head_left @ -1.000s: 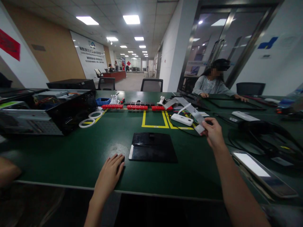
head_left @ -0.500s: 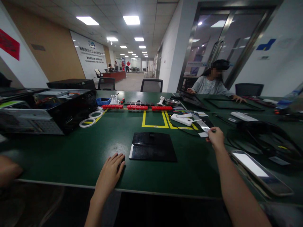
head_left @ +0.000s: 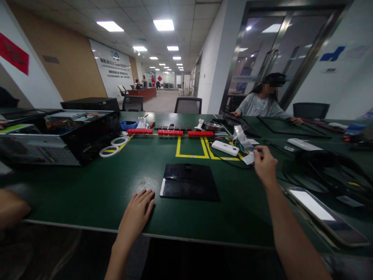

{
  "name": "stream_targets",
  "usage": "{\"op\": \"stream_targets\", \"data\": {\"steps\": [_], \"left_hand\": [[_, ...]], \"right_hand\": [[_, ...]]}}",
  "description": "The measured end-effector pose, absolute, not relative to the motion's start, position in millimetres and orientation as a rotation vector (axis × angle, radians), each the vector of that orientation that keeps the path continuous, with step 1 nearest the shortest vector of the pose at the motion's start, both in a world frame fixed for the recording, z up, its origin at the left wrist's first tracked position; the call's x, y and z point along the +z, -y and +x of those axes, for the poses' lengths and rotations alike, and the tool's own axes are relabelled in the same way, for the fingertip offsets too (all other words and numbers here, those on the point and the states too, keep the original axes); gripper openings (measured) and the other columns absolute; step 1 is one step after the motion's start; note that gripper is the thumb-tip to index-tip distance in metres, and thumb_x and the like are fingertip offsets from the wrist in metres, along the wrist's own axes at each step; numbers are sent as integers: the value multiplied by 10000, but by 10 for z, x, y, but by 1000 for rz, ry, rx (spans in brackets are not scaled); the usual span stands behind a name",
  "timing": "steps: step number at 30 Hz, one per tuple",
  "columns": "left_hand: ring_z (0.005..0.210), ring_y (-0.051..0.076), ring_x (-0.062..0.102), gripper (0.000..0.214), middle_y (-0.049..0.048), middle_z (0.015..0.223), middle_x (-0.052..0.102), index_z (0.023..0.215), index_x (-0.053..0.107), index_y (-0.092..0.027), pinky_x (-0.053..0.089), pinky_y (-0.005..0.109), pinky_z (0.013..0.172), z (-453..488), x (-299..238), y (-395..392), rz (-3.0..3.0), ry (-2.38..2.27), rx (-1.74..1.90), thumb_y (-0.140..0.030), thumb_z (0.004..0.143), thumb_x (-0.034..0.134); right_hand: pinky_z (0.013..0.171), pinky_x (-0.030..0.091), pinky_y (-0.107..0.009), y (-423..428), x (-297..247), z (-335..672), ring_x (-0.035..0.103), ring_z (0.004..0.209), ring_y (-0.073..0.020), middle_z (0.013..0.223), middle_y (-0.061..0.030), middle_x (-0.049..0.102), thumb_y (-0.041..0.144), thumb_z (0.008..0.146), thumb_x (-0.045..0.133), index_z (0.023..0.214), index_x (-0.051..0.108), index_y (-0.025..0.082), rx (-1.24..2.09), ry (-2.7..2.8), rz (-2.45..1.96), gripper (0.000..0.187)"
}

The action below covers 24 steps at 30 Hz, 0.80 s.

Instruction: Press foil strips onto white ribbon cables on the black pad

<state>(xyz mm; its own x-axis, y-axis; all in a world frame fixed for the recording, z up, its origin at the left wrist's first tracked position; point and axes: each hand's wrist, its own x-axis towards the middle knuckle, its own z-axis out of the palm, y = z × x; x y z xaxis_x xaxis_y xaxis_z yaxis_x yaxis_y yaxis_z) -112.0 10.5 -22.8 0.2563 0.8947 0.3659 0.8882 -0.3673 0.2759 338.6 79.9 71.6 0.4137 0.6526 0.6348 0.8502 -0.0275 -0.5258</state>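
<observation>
My left hand (head_left: 139,212) lies flat on the green table with its fingers stretched out, just left of a glossy black plate (head_left: 189,182) that has a small raised block near its far edge. On the right, my right hand (head_left: 265,165) pinches the near end of a thin, shiny, see-through plastic film (head_left: 247,145). The film bends up and away from my fingers over some coloured wires. A white power bank-like device (head_left: 225,148) with a button at one end rests left of the film, partly inside a yellow tape outline.
An open computer case (head_left: 84,136) stands at left beside white rings (head_left: 109,151). Red strips (head_left: 170,133) line the table's middle. A phone (head_left: 316,208) and coiled black cable (head_left: 335,167) lie at right. Across the table sits a person (head_left: 266,103); another person's arm (head_left: 13,208) rests at left.
The plastic film has been lifted and bent upward by my right hand, uncovering the end of the white device and the coloured wires. My left hand stays in place.
</observation>
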Motion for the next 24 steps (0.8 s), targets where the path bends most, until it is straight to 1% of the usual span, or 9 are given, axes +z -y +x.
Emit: {"op": "stream_targets", "data": {"steps": [2, 7, 11, 15, 18, 21, 24], "left_hand": [[1236, 218, 462, 352, 56, 1258, 591, 1204, 565, -213, 319, 444, 1047, -1120, -232, -108, 2480, -1760, 738, -324, 911, 406], [1225, 221, 473, 347, 60, 1249, 597, 1197, 575, -199, 324, 452, 1043, -1121, -238, -112, 2477, -1759, 750, -307, 916, 403], [1225, 221, 474, 344, 54, 1248, 599, 1196, 577, -209, 324, 452, 1045, -1125, -247, -117, 2478, -1756, 758, -311, 917, 402], [1227, 220, 471, 345, 57, 1249, 598, 1199, 574, -202, 317, 448, 1049, -1122, -253, -119, 2484, -1772, 744, -297, 916, 400], [1229, 226, 469, 347, 61, 1255, 593, 1201, 572, -195, 314, 455, 1048, -1118, -250, -115, 2488, -1771, 727, -293, 916, 398], [1233, 227, 465, 349, 62, 1262, 587, 1204, 569, -198, 313, 460, 1048, -1118, -246, -112, 2491, -1774, 720, -294, 918, 393], [1233, 226, 465, 351, 61, 1261, 588, 1205, 567, -201, 315, 457, 1046, -1121, -246, -116, 2490, -1778, 714, -299, 920, 387]], "right_hand": [[618, 462, -283, -740, 793, 3260, 579, 618, -184, 794, -83, 622, 321, 868, 440, 1057, 545, 177, -231, 1351, -1680, 259], [447, 453, -255, -582, 924, 3070, 529, 494, -148, 683, -9, 598, 420, 789, 574, 955, 550, 203, 91, 1352, -1315, 274], [422, 442, -238, -457, 980, 3037, 545, 505, -146, 618, 19, 577, 401, 719, 683, 887, 540, 227, 378, 1357, -1094, 281], [376, 378, -217, -339, 1020, 3046, 519, 456, -132, 590, 30, 554, 459, 705, 694, 863, 478, 248, 810, 1432, -981, 340], [382, 356, -203, -327, 1015, 3060, 512, 456, -118, 619, 16, 565, 473, 712, 690, 842, 456, 222, 1048, 1543, -1036, 367], [457, 379, -205, -422, 954, 3029, 544, 560, -124, 694, -13, 584, 458, 736, 677, 860, 475, 183, 1197, 1731, -1127, 364], [468, 334, -185, -572, 832, 2922, 499, 569, -98, 685, 5, 548, 450, 782, 630, 907, 496, 158, 1292, 1959, -1202, 344]]}}
